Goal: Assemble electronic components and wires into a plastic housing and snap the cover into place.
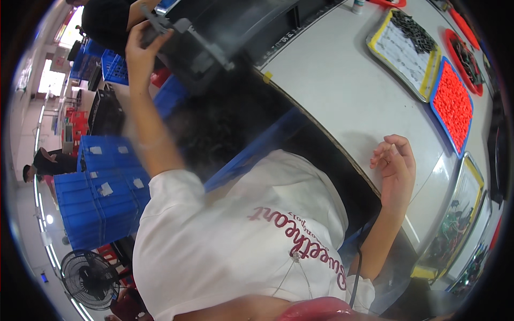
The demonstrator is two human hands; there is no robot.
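My left hand (143,47) reaches out to the far left and is closed on one end of a long grey part (206,45) shaped like a bracket, blurred by motion. Below that part is a dark heap (214,123) in a blue bin (251,144); its pieces are too dim to make out. My right hand (397,160) rests by the near edge of the white table (326,80). Its fingers are loosely curled and apart, with nothing visible in them.
Along the table's right lie a tray of dark parts (375,51), a blue tray of small red pieces (452,104) and a red dish (465,61). Blue crates (101,187) and a black fan (90,279) stand at left. A person in black (104,24) is close to my left hand.
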